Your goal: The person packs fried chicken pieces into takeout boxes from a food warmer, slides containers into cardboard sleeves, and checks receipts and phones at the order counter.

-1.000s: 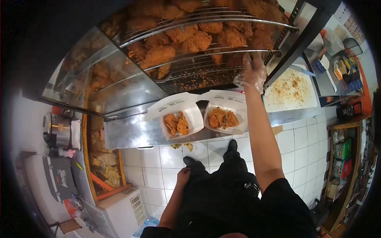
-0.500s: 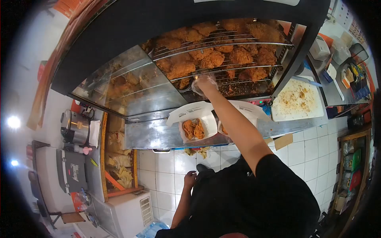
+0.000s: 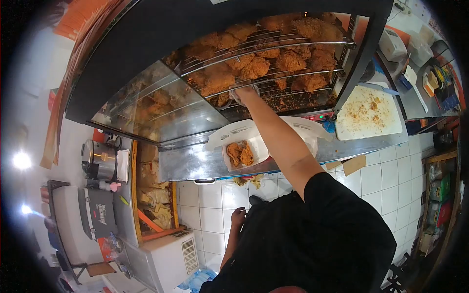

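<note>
My right hand point(image 3: 244, 94), in a clear plastic glove, reaches into the heated display cabinet at the lower wire rack point(image 3: 286, 73). Its fingers are partly hidden, and I cannot see whether they grip anything. Close to it are pieces of fried chicken point(image 3: 218, 80) and a round metal rim point(image 3: 223, 103). Below my forearm, a white cardboard box point(image 3: 260, 151) stands open on the steel counter with fried chicken pieces point(image 3: 240, 154) inside. A second open box point(image 3: 309, 141) is mostly covered by my arm. My left hand point(image 3: 238, 218) hangs empty by my side, fingers loosely bent and apart.
A sliding glass panel point(image 3: 161, 102) covers the cabinet's left part. On the right lies a white cutting board point(image 3: 366, 115) with crumbs and a knife point(image 3: 378, 88). A rice cooker point(image 3: 100, 158) and a grey cool box point(image 3: 97, 212) stand to the left.
My right hand has shifted slightly left and farther in at the lower rack, its fingers now less visible. The whole view has turned slightly. My left hand still hangs down.
</note>
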Demonstrator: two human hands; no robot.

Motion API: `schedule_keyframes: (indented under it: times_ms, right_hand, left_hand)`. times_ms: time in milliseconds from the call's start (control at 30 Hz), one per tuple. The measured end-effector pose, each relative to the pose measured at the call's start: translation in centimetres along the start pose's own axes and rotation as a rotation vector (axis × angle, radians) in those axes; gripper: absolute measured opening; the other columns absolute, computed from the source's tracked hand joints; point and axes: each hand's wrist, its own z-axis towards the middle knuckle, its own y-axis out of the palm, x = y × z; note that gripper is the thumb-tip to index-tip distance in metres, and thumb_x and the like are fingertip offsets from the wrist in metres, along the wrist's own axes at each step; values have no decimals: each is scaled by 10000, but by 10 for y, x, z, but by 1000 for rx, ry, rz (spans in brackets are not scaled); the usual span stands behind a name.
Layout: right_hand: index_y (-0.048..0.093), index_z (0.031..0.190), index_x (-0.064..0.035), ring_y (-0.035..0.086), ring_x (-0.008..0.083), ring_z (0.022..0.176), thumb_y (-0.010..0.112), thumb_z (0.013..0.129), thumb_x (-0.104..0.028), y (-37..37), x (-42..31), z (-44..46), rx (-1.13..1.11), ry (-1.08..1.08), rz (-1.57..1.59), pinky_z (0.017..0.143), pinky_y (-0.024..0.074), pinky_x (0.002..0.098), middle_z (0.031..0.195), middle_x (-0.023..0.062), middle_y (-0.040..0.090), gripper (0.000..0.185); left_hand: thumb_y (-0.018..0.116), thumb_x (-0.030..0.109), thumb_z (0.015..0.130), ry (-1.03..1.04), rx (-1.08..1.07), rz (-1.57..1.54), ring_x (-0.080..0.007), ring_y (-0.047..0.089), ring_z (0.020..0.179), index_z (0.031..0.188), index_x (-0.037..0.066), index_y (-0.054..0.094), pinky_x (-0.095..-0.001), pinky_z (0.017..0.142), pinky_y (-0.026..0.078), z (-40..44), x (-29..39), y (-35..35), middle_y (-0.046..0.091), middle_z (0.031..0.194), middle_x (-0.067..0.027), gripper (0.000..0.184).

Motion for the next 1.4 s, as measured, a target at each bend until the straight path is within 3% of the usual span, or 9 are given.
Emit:
schedule_keyframes:
  times_ms: [500,600,733,900,1000,1133,1200,1267,1400]
  right_hand:
    - [645,956,-12,686,166,742,543,913,-266,43,40,-1,-152,422,40,641,528,262,937,121,700,277]
    - [656,922,-13,685,167,743,511,928,-242,38,29,-26,-144,-112,-503,644,515,251,946,112,701,272]
    - [660,953,5,687,197,735,546,908,-200,16,-66,-56,-229,-56,-966,613,522,283,954,131,695,240]
    - [621,1053,51,692,291,746,472,928,-112,37,-16,-43,-49,123,575,661,592,350,991,202,676,254]
    - [496,1204,132,638,308,1029,429,966,-112,10,-58,-60,-312,362,433,932,528,329,1158,245,607,347]
    - [572,1011,106,650,307,980,526,917,-91,20,-51,-60,-99,624,962,869,568,347,1087,226,627,223]
    - [595,936,58,659,285,949,564,901,-145,11,-38,-63,-205,199,547,854,563,396,984,177,664,208]
    - [608,938,21,665,267,902,552,911,-212,-22,-101,-79,-561,-411,-1121,822,543,396,915,142,683,242]
    - [668,919,-8,672,183,771,534,890,-189,-27,-37,-49,-386,-120,-606,683,532,305,884,124,687,227]
  left_hand:
    - [570,214,798,-25,-7,15,-264,682,817,1107,22,641,-350,760,524,11,32,-13,704,857,-157,371]
    - [571,215,800,-95,3,-23,-258,683,818,1106,22,641,-347,763,526,11,29,-10,704,862,-155,369]
    - [587,218,796,-164,-20,-49,-243,686,812,1112,28,641,-354,753,536,0,33,-13,705,871,-152,372]
    - [612,252,792,-183,-4,-57,-284,684,839,1071,65,675,-368,767,536,-2,9,-3,701,909,-166,342]
    - [609,277,786,294,32,351,-285,685,828,1062,74,682,-370,760,537,26,-66,17,700,907,-170,350]
    - [598,260,777,-46,-78,167,-305,675,843,1057,67,673,-379,801,524,18,-1,2,695,886,-179,348]
    - [595,232,786,61,-77,240,-297,673,850,1062,55,664,-371,810,519,30,-2,1,694,878,-174,335]
    - [584,185,801,51,-67,138,-288,673,855,1067,38,657,-365,806,518,33,19,-7,696,875,-161,312]
    - [585,189,801,38,4,20,-270,678,833,1079,35,653,-355,786,523,39,38,-16,698,871,-159,325]
